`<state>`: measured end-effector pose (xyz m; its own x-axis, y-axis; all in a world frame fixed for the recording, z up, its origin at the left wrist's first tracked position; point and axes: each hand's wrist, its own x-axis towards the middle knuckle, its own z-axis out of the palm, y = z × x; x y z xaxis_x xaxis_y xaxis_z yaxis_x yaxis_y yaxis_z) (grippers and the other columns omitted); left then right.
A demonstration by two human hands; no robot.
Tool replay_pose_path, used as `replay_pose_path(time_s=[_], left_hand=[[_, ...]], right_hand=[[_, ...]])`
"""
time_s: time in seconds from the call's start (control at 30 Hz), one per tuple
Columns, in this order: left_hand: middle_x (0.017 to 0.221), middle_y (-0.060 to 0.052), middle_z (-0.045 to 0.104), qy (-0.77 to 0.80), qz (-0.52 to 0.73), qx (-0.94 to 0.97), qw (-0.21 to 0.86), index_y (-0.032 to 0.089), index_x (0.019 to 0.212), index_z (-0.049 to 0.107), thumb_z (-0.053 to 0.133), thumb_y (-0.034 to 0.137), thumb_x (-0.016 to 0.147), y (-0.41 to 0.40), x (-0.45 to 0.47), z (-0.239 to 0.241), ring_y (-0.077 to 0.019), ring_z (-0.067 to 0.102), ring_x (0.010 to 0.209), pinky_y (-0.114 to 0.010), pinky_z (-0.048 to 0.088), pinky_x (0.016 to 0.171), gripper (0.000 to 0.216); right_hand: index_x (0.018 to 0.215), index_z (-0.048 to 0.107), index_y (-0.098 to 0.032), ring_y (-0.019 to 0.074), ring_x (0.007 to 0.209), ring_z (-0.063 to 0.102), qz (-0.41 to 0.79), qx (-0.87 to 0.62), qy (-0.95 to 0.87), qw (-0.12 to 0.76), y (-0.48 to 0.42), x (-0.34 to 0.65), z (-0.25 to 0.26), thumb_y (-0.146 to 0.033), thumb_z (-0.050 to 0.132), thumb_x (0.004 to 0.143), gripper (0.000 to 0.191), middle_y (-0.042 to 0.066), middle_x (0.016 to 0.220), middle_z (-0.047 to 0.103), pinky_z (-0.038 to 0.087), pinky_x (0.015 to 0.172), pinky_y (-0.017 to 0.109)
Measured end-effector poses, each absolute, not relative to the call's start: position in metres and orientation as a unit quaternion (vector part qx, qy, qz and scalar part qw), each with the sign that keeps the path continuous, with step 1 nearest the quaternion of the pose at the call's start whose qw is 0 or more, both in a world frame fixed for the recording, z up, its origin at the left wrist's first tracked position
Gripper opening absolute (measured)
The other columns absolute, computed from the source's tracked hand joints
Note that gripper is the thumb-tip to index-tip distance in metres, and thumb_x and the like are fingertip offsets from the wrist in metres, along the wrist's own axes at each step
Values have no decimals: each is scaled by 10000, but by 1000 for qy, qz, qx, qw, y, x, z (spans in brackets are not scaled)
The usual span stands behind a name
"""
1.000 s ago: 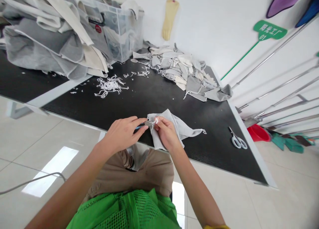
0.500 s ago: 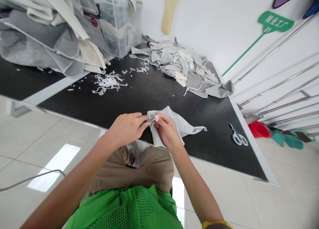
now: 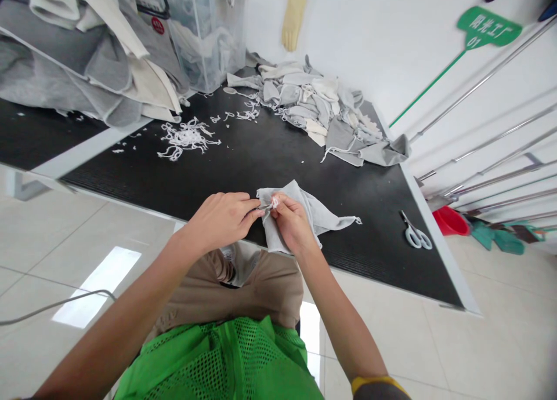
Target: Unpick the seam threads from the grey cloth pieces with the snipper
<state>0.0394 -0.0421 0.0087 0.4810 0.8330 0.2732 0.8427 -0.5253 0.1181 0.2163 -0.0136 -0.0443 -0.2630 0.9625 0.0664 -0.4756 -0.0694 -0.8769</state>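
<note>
Grey cloth piece (image 3: 325,215), lying at the near edge of the black table (image 3: 365,261) beneath the hands, probably so that it is within easy reach; the right hand (image 3: 295,221) pinches white cord (image 3: 275,202) between thumb and fingers, apparently to steady it beside the metal tip of a small tool (image 3: 265,207); the left hand (image 3: 224,221) has thumb and fingers pressed together about that tool, seemingly for fine control, its body mostly hidden. Scissors (image 3: 413,231) lie apart at right; loose cord bits (image 3: 187,138) and heaped cloth pieces (image 3: 300,104) lie farther back, presumably out of the hands' way.
</note>
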Motion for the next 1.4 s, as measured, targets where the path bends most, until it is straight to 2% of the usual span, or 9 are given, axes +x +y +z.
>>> replay_pose_path(time_s=[0.3,0.53,0.8,1.17,1.4], left_hand=[[813,-25,680,-454,-166,-875,22,215,1048,709,431,363,994,-39,33,5,-190,650,719,-305,397,580,320],[811,-20,697,-461,-167,-871,-14,222,993,723,449,343,986,-33,30,3,-192,665,760,-303,449,651,299],[987,-70,733,-489,-185,-852,-31,218,1080,718,514,390,949,-43,13,-1,-220,687,848,-321,509,733,297],[972,-54,731,-495,-192,-847,-38,216,1121,708,487,406,957,-46,22,1,-219,682,851,-327,510,755,334],[899,-57,734,-499,-149,-854,-1,229,1049,728,494,395,948,-40,32,9,-243,695,810,-323,495,669,304]], right_hand=[[701,691,-203,124,679,356,658,-316,-427,534,-15,215,-38,-330,749,726,142,-8,792,460,316,634,272],[691,693,-202,127,686,370,657,-326,-414,538,-14,217,-38,-320,756,704,135,1,802,481,321,626,274],[723,707,-196,115,678,382,675,-315,-376,550,-13,218,-41,-291,768,700,115,1,824,506,304,604,265],[720,707,-203,120,678,379,660,-327,-406,541,-15,218,-42,-312,762,702,123,-2,823,507,312,613,271],[728,701,-203,123,681,388,662,-328,-403,540,-14,218,-43,-311,763,701,128,-1,811,519,327,618,270]])
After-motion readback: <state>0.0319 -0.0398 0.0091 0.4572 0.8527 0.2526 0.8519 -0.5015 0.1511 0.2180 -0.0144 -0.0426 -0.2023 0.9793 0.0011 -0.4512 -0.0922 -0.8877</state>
